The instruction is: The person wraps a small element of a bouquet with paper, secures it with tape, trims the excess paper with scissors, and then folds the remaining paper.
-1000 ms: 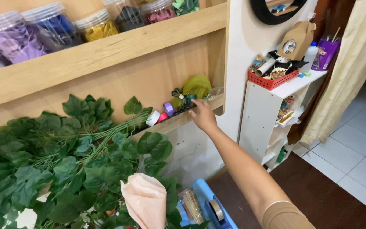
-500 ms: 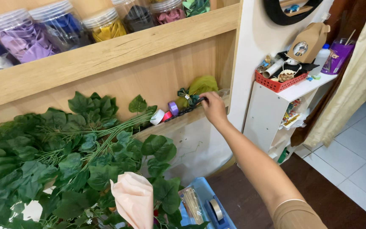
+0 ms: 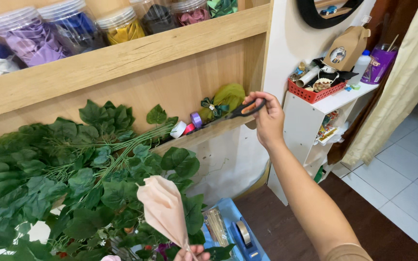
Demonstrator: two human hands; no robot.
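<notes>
Beside the wooden shelf (image 3: 204, 137), right hand (image 3: 268, 118) has its grip closed around black scissors (image 3: 240, 111), blades pointing shelfward.

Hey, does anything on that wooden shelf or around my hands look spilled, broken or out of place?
Nothing stands out. The right hand grips black scissors at the lower shelf, and the left hand pinches a peach paper cone. No spill or damage shows.

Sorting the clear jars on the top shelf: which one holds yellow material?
The yellow-filled jar, third from left, stands between the blue-filled jar and the dark-filled jar.
</notes>
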